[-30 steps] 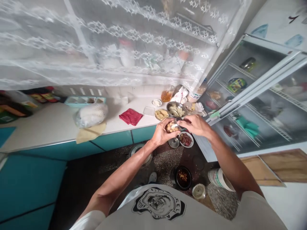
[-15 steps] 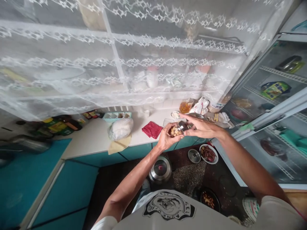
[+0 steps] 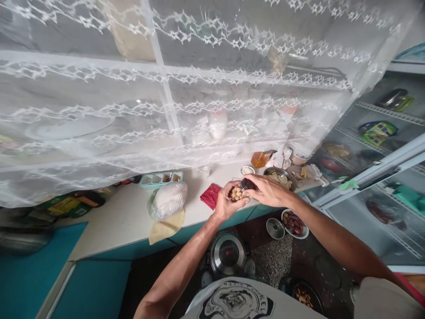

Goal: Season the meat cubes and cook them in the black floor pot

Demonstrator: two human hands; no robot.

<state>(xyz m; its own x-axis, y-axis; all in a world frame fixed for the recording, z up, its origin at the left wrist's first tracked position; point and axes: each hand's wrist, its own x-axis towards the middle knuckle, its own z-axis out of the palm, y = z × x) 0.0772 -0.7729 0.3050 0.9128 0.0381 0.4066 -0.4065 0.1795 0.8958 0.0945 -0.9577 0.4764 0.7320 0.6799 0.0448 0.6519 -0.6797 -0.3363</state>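
Over the front edge of the counter, my left hand (image 3: 226, 203) is closed around a small clear jar (image 3: 236, 193) filled with light brown pieces that look like nuts. The jar lies tilted, its capped end towards the right. My right hand (image 3: 269, 191) has its fingers curled over the dark, shiny lid (image 3: 246, 184) at that end. Its fingertips hide part of the lid. A red cloth (image 3: 210, 196) lies on the counter just left of the jar.
A metal bowl of pale slices (image 3: 279, 178), a small white bowl (image 3: 247, 170) and an amber bottle (image 3: 260, 159) stand behind my right hand. Left are a wrapped white bundle (image 3: 170, 200) and a spice box (image 3: 161, 178). Below sits a lidded pot (image 3: 228, 253). A lace curtain (image 3: 232, 106) hangs ahead.
My right hand, whose fingers were stretched out over the jar's lid, has curled them around it. My left hand keeps hold of the jar. The camera view has shifted upward.
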